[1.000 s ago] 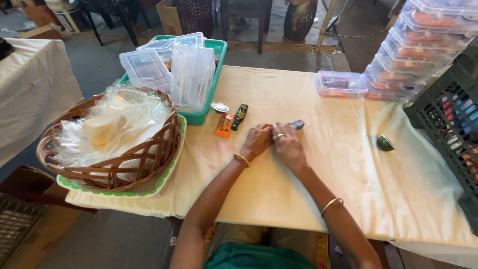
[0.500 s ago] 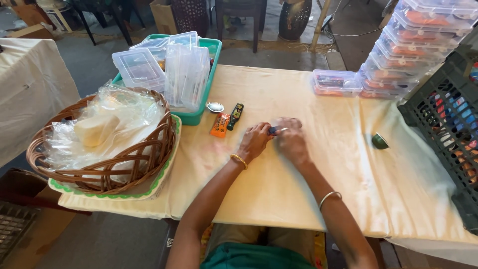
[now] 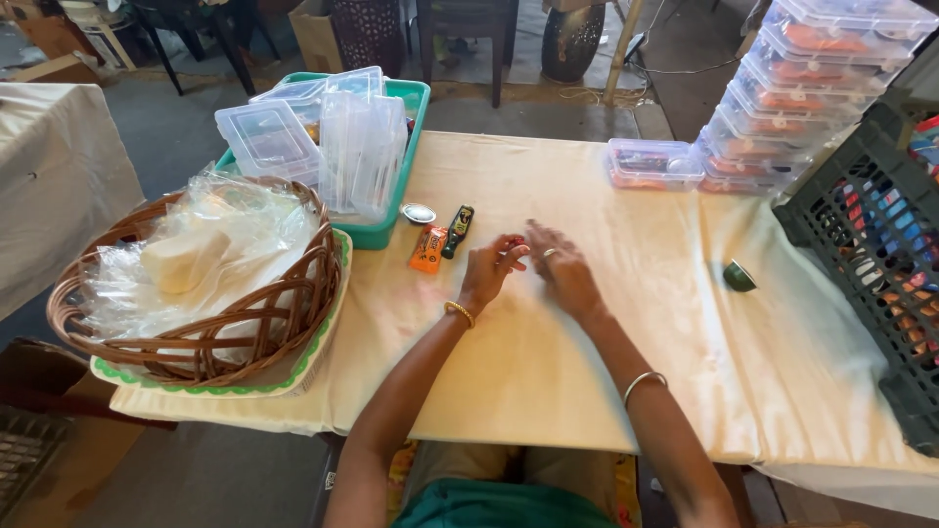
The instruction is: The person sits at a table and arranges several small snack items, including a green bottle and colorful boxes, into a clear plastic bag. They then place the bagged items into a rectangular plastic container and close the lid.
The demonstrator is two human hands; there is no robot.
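My left hand rests on the cream tablecloth near the table's middle, its fingers curled round a small red item. Right beside it, almost touching, my right hand has its fingers spread and blurred, with a ring on one finger; nothing shows in it. Both wrists carry a gold bangle. An orange packet, a black tube and a round metal lid lie just left of my left hand.
A green tray with clear plastic boxes stands at the back left. A wicker basket of plastic bags sits at the left. Stacked clear boxes and a black crate are at the right, with a small dark green object near them.
My hands were pressed together on a small dark item; now they have come slightly apart, and the right hand's fingers have spread. The view has drifted a little.
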